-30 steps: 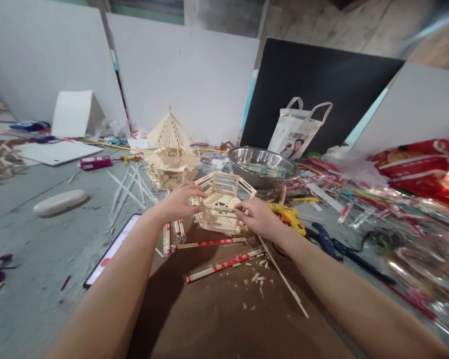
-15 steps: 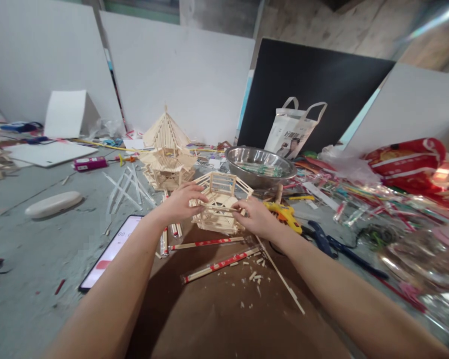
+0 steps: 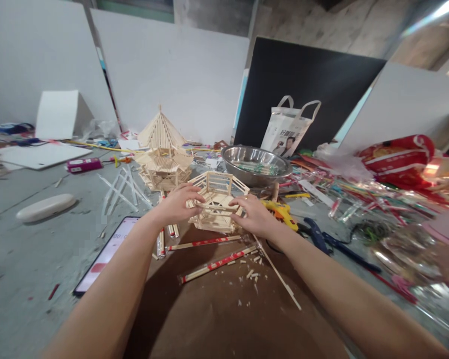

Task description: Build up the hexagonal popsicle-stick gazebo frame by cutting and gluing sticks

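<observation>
A pale model frame [image 3: 217, 222] built from thin wooden sticks stands on the brown board [image 3: 209, 319]. Across its near side runs a thin wooden stick [image 3: 216, 207], level between my two hands. My left hand [image 3: 179, 202] pinches its left end against the frame's left corner. At the right end, the fingers of my right hand [image 3: 256, 214] close on the stick; the fingertips partly hide it. In front lie chopsticks [image 3: 217, 263] in clear, red-banded wrappers, along with short cut stick pieces [image 3: 252, 274] and a long thin stick [image 3: 279, 271].
Behind the frame is a finished-looking stick pagoda [image 3: 160, 154]. A steel bowl [image 3: 228, 159] stands to its right. A yellow glue gun [image 3: 284, 214] and dark-blue-handled pliers [image 3: 318, 237] lie right of my hand, a phone [image 3: 108, 249] left. A hand holding a clear container [image 3: 407, 254] is at far right.
The stick at the frame's near side sits slightly more level between my hands. The view has shifted a little, and a hand now shows at the far right edge.
</observation>
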A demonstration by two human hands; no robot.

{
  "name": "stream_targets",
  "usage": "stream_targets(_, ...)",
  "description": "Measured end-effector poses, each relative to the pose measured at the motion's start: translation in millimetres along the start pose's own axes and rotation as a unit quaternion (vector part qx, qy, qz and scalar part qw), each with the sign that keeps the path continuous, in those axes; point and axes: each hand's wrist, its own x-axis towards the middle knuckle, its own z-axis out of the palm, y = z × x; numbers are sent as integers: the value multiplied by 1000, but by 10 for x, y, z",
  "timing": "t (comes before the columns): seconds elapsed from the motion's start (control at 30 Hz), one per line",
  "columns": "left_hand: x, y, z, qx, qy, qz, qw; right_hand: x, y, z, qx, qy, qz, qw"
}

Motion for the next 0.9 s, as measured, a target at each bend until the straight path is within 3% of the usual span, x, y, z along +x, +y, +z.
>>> stream_targets(0.2, -23, 8, -51, -11, -14, -32, 999, -78, 10, -103, -2, -1, 27, 1000)
stream_targets(0.33, -41, -20, -117, -18, 23, -30, 999, -232, 109, -222, 5, 29, 66, 997)
stream_targets(0.43, -26, -4, -161, 6, 94, -41, 995, -383, 255, -300, -7, 49, 163, 985)
stream_targets(0.57, 9, 130, -165, 69, 177, -62, 980, -541, 476, -365, -103, 30, 336, 936)
stream_targets(0.77, 21, 387, -24, 145, 106, -34, 983, -651, 693, -351, -250, -97, 418, 868)
stream_targets(0.9, 28, 418, 57, 161, 70, -29, 984, -677, 760, -320, -260, -139, 434, 851)
